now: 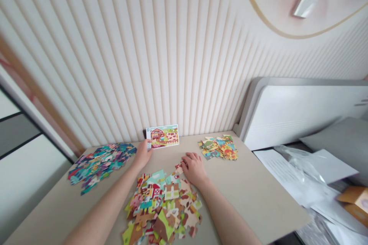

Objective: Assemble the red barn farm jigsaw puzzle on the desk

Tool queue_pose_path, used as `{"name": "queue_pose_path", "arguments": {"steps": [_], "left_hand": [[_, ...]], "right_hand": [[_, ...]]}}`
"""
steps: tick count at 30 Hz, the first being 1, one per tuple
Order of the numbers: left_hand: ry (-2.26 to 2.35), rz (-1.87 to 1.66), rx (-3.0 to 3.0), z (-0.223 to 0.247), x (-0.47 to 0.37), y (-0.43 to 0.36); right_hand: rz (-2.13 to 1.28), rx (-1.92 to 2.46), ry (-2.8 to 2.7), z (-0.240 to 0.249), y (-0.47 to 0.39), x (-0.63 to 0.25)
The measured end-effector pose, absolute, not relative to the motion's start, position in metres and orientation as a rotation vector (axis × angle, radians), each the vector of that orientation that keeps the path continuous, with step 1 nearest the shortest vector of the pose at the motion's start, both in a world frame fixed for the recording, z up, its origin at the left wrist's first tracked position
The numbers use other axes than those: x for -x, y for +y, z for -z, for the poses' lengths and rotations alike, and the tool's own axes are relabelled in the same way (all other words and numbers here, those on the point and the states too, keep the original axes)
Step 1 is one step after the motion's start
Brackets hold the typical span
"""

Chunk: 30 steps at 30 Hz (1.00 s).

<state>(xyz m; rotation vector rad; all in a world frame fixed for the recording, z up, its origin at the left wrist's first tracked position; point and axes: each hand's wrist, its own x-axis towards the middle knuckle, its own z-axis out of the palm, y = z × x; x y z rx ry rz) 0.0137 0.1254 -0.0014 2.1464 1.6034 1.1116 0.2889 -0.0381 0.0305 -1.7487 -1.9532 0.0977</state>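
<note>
Holding: left hand (143,154) pinches the lower left corner of the reference card (162,136), fingers closed on its edge; card stands upright against the ribbed wall (161,53) at the back of the surface (253,195)
Right hand: right hand (193,167) lies palm down, fingers loosely spread, on the far edge of the middle puzzle pile (163,208); fingertips touch a red-and-white piece (179,168); cannot tell whether it grips that piece
Card picture: red barn, green field, spotted cow
Middle pile: loose pieces in green, brown, red, cream; between both forearms, near the front edge
Left pile: blue-teal puzzle pile (99,164); well apart from the left hand, near the left edge
Right pile: small green-orange puzzle pile (219,147); back right, near the white appliance (301,111)
Off surface: papers and clear plastic wrap (304,168) to the right; cardboard box (356,199) at the far right
</note>
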Motion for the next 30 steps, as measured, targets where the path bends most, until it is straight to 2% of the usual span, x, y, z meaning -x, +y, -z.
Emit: {"name": "queue_pose_path", "arguments": {"steps": [18, 30], "left_hand": [[1.771, -0.958, -2.265, 0.022, 0.000, 0.143], [1.852, -0.866, -2.282, 0.020, 0.002, 0.140]], "right_hand": [[-0.083, 1.708, -2.057, -0.033, -0.032, -0.296], [-0.056, 1.660, -2.069, -0.034, -0.036, -0.300]]}}
